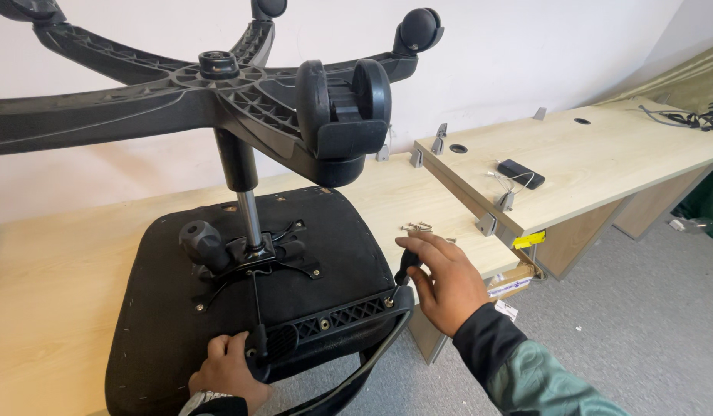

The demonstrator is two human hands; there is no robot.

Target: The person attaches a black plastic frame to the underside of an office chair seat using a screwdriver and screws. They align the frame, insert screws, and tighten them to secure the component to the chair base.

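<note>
Fastening the armrest bracket (348, 316): right hand (446, 281) clamps screwdriver (406, 266) at 3 o'clock; left hand (227, 372) grips bracket; spare screws (418, 228) remain.

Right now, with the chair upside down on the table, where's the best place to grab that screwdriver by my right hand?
Grip the screwdriver by its thick black handle, coming from the right, where the right hand already rests. Its tip appears to sit in the seat bracket, so the handle end is the free, graspable part.
</note>
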